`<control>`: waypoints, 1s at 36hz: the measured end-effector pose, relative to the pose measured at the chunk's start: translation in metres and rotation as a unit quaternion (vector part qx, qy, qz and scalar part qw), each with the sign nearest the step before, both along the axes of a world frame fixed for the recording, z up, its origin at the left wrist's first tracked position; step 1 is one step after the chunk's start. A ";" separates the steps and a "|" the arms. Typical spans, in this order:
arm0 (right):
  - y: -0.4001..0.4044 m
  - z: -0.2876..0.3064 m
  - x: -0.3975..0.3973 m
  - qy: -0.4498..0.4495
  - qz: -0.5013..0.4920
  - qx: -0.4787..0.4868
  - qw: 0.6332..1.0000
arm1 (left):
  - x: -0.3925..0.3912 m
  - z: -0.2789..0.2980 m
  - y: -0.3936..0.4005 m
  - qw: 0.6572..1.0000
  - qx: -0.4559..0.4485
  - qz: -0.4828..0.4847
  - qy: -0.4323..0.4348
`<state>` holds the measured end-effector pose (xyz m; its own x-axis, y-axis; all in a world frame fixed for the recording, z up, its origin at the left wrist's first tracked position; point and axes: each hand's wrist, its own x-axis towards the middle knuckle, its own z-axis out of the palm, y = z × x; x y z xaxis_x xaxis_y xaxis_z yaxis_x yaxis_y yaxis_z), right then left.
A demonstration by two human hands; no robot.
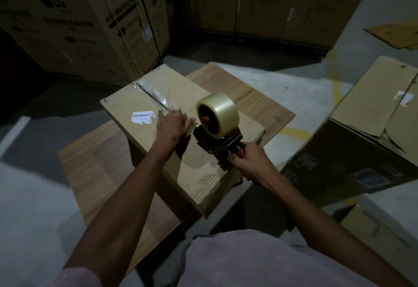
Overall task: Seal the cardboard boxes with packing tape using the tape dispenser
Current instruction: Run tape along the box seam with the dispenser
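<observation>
Dim warehouse floor [34,196] and stacked appliance cartons [67,15] surround a low wooden bench [260,96] carrying the cardboard box [135,101] being sealed. Clear tape [151,93] already covers the seam beyond the left hand [174,122], whose straight fingers [188,120] press the strip flat. Just right of them, the right hand [251,162] grips the tape dispenser [218,119] handle, so the near stretch of seam looks unsealed, and a neighbouring box [373,115] awaits.

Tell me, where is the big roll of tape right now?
In the head view the tape roll sits on the tape dispenser atop the cardboard box, just right of the left hand; the right hand grips its handle.
</observation>
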<state>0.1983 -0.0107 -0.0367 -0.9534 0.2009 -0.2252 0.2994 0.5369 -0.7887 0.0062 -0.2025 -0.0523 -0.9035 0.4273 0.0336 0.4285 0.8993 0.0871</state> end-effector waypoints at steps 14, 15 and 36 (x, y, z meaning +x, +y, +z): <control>-0.005 0.013 0.001 0.000 0.023 0.064 0.998 | 0.014 0.005 0.001 0.995 -0.004 0.000 -0.103; -0.005 0.015 0.002 0.003 0.025 0.065 0.998 | 0.015 0.006 0.001 0.994 -0.009 0.001 -0.108; 0.015 0.013 0.046 -0.026 0.000 0.027 0.999 | 0.041 0.018 0.009 0.998 0.052 -0.011 -0.032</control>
